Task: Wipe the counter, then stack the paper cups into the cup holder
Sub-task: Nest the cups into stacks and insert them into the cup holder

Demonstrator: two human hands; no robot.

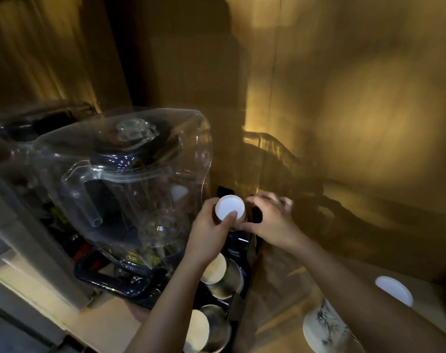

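Left hand [211, 231] gripping an upturned cup [229, 208] over the back slot of the holder [238, 301], thumb on its white base; right hand [267, 220] spread beside it, holding nothing, perhaps steadying the holder. Two nearer slots already filled with cups [220, 277]. Still waiting near the counter's [280, 281] front right: more cups [323, 324]; wiping probably finished, no cloth visible.

A dim corner where warm yellow light pools on a tan wall [369, 103], deep shadow climbing the recess [186, 72] behind. A clear plastic blender jug [130, 189] with a dark lid stands on a navy base [120, 278] at the left of the pale worktop [288, 296], beside a grey panel [31, 240].
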